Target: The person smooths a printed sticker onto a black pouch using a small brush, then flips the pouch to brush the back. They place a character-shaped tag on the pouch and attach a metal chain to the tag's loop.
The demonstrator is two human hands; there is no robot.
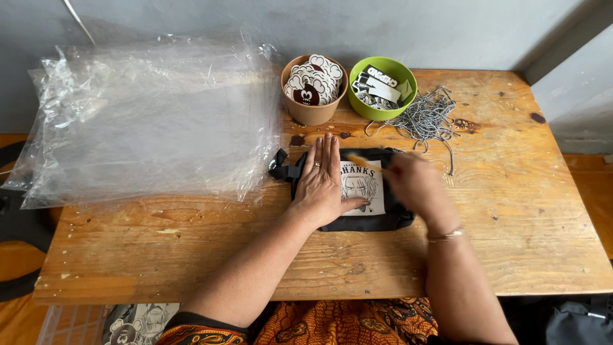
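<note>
Under the left hand (324,185), black pouch (377,217), right hand (416,185) blurred above it

Matt black cloth pouch (357,220), rough wooden table (511,211), glossy plastic bags (153,121)

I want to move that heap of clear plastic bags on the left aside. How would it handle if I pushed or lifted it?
The clear plastic bags look thin and crinkled, so they would probably flop and sag when lifted. Their glossy sheets lie loosely stacked on the wooden table, so a push would likely slide the top ones off the rest. They are probably very light.
</note>
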